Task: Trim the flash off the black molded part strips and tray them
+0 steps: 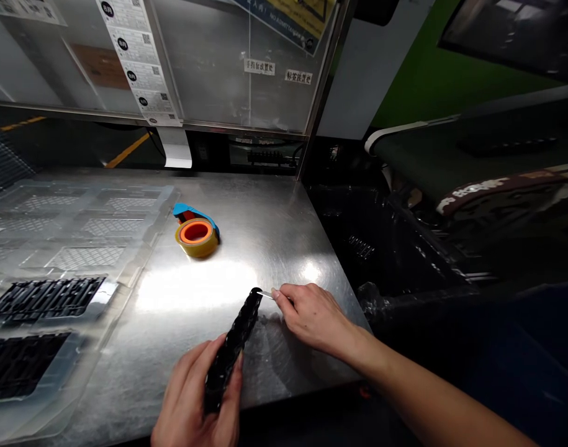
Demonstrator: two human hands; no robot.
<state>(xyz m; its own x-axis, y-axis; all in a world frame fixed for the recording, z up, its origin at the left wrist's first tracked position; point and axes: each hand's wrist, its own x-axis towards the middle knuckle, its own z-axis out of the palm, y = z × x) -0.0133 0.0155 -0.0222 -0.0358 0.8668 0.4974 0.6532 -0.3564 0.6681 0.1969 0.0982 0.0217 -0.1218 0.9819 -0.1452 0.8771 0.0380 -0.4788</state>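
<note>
My left hand [190, 388] is wrapped round the lower end of a long, narrow black plastic part [237, 338] with ridged edges. The part slants up and away over the metal table [274, 217]. In a pinch between thumb and forefinger, my right hand [314, 316] has a small thin blade [265, 294], whose tip meets the far end of the part. Most of the tool's handle is hidden by my fingers. Left of my hands, a clear plastic tray [139, 267] has black ribbed parts [46, 299] lying in its nearer compartments.
A tape dispenser [197, 236] with a blue body and orange core stands beyond my hands. Right of the table edge is a black plastic-lined bin [395, 248] with a part inside. A conveyor belt [418, 149] runs behind it. A labelled clear panel [209, 68] rises at the back.
</note>
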